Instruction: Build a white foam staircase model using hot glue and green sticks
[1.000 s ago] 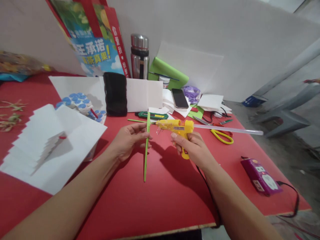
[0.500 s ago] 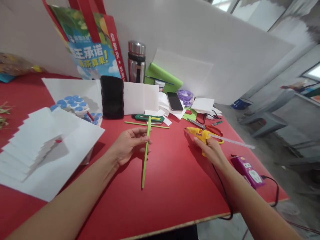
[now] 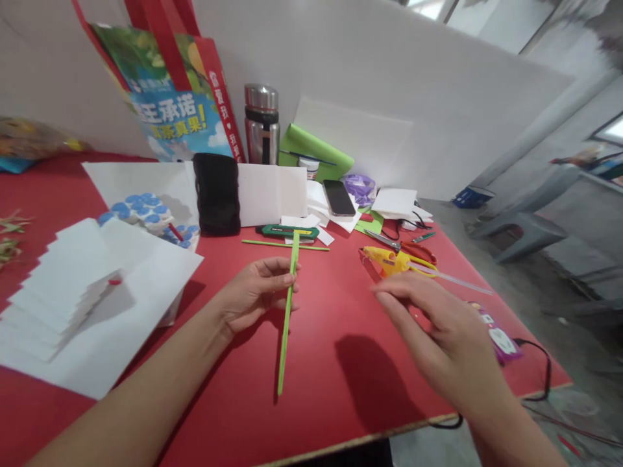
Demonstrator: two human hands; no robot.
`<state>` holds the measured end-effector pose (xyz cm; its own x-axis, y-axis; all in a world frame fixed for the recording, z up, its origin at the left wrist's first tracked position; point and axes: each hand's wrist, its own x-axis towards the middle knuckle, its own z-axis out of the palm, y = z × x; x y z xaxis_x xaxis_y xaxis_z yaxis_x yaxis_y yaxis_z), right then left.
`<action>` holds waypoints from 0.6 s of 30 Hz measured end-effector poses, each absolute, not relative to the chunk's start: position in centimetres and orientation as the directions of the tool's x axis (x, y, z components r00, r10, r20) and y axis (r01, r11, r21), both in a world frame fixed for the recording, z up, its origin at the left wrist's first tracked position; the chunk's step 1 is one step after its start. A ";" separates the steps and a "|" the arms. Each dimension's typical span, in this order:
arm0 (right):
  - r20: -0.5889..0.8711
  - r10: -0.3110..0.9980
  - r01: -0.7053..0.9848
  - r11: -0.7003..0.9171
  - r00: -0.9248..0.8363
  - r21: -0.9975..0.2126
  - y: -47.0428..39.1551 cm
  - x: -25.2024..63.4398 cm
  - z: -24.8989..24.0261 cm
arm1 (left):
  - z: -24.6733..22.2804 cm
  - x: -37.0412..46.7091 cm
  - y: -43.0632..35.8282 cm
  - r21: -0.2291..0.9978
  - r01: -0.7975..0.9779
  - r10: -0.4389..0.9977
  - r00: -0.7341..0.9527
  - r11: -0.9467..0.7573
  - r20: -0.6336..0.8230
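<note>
My left hand is closed on a thin green strip, pinched between thumb and fingers near its upper end. The strip points down toward the table's front edge, with a short flat green piece at its top. My right hand is raised over the table with loosely curved fingers, red tabletop showing between thumb and fingers, nothing visible in it. Just beyond it lies a yellow glue gun with a clear glue stick sticking out of its back. Another green strip lies beside a green utility knife.
Scissors lie behind the glue gun. A purple power socket is partly hidden behind my right hand. At left are a stack of white card and a blue-and-white piece. A phone and a metal flask stand farther back.
My right hand has let go of the glue gun, which rests on the table, and has moved nearer to me. My left hand still holds the green strip, slightly shifted.
</note>
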<state>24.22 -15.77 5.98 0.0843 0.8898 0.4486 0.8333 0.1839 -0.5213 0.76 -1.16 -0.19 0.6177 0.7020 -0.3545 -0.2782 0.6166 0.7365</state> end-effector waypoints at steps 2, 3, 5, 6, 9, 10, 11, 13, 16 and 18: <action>0.418 0.897 0.639 0.238 0.145 -0.732 -11.9 22.1 6.2 | -0.1 0.9 -1.5 0.726 -0.286 0.678 0.660 0.625 -0.323; 0.340 0.923 0.482 0.218 0.182 -0.849 -9.7 21.3 5.7 | 0.0 1.0 -1.7 0.718 -0.289 0.661 0.686 0.633 -0.306; 0.088 0.988 0.036 0.085 0.123 -0.996 -5.9 20.4 4.0 | 0.0 1.0 -2.1 0.703 -0.295 0.622 0.737 0.647 -0.263; -0.018 0.999 -0.161 -0.012 0.038 -0.987 -4.5 20.1 3.0 | 0.0 1.0 -2.3 0.695 -0.299 0.606 0.758 0.654 -0.243; -0.109 0.987 -0.493 -0.155 -0.121 -0.856 -3.1 19.7 0.5 | -0.1 1.1 -2.7 0.668 -0.310 0.565 0.800 0.676 -0.201; -0.108 0.984 -0.540 -0.169 -0.143 -0.825 -3.3 19.7 0.0 | -0.2 1.2 -2.8 0.660 -0.310 0.553 0.811 0.684 -0.192; -0.104 0.982 -0.566 -0.175 -0.156 -0.806 -3.6 19.7 -0.3 | -0.2 1.3 -2.9 0.654 -0.309 0.541 0.821 0.690 -0.183; -0.089 0.981 -0.592 -0.174 -0.170 -0.787 -4.2 19.7 -0.4 | -0.3 1.4 -3.1 0.649 -0.300 0.517 0.839 0.700 -0.169; -0.099 0.973 -0.602 -0.208 -0.210 -0.771 -4.6 19.5 -0.4 | -0.2 1.6 -3.3 0.632 -0.306 0.501 0.852 0.712 -0.151; -0.132 0.963 -0.602 -0.250 -0.233 -0.759 -4.6 19.2 -0.6 | 0.0 1.7 -3.4 0.620 -0.311 0.498 0.854 0.720 -0.150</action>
<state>19.18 -4.59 -0.60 -0.2328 0.9635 -0.1322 -0.6016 -0.2495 -0.7588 1.71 -3.39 -0.05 0.8538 0.4984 -0.1503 -0.3110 0.7199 0.6205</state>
